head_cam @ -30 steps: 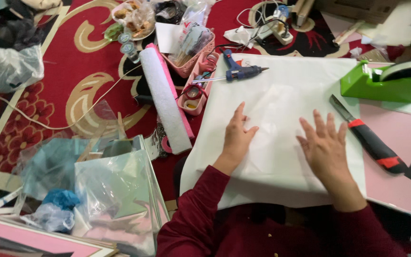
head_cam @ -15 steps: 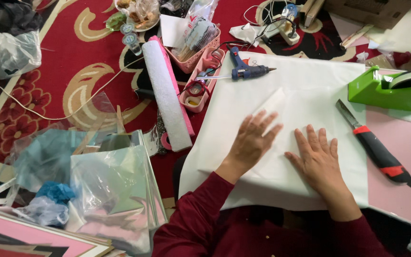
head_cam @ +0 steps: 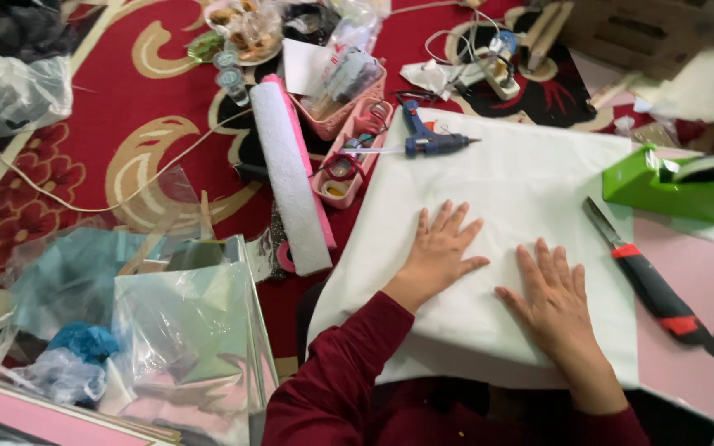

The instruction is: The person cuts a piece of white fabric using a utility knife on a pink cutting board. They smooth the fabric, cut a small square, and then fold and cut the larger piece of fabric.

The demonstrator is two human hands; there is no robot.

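Now we press both hands flat, fingers spread: left hand (head_cam: 442, 250), right hand (head_cam: 552, 296) on white sheet (head_cam: 530, 173) before us, smoothing step; knife (head_cam: 644, 279) lies just right.

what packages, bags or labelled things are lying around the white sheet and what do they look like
Cardboard box: top right corner, brown, flat-sided.
Clear plastic bag: top left on the red carpet, crumpled, greyish.
Shiny film bags: lower left of the left hand, silvery and see-through, creased.
Pink basket: above the white sheet, rectangular, holding clear packets.
Green tape dispenser: right of the right hand, blocky.
No screens or signs visible.
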